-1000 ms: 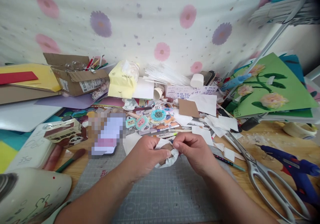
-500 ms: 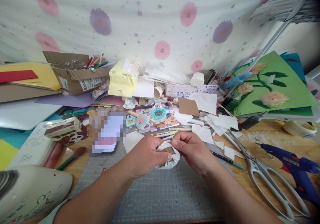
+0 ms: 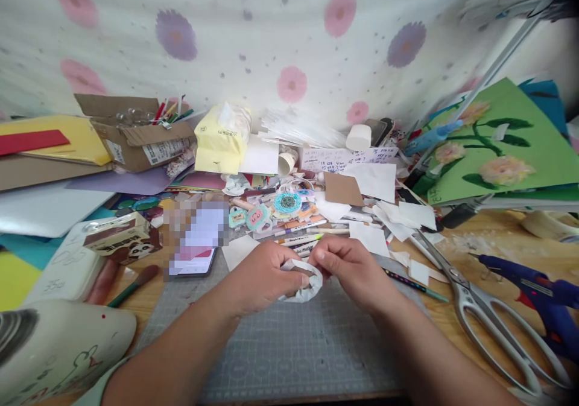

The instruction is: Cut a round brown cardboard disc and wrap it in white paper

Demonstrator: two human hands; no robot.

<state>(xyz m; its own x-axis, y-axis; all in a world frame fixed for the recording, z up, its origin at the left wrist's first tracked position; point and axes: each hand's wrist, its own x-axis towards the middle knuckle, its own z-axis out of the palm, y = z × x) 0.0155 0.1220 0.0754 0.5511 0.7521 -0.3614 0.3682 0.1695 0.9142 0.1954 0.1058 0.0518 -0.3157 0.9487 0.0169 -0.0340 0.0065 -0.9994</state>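
My left hand [image 3: 262,276] and my right hand [image 3: 350,270] meet over the grey cutting mat [image 3: 289,345]. Between them they pinch a small crumpled piece of white paper [image 3: 305,288] wrapped round something brown that is mostly hidden. The fingers of both hands are closed on it. Marker pens [image 3: 303,240] and several small colourful cut-outs [image 3: 287,204] lie just beyond the hands.
Large metal scissors [image 3: 488,321] and a blue glue gun [image 3: 538,288] lie at the right. A phone [image 3: 194,243] and a panda-printed box [image 3: 122,240] sit at the left, a cream rounded object [image 3: 58,348] at the near left. White paper scraps [image 3: 398,219], a cardboard box [image 3: 140,134], a yellow tissue pack [image 3: 221,143] and green flower artwork [image 3: 497,146] crowd the back.
The hands stay together on the white paper, with small shifts of the fingers. The view has tilted slightly, so everything sits a little differently in frame.
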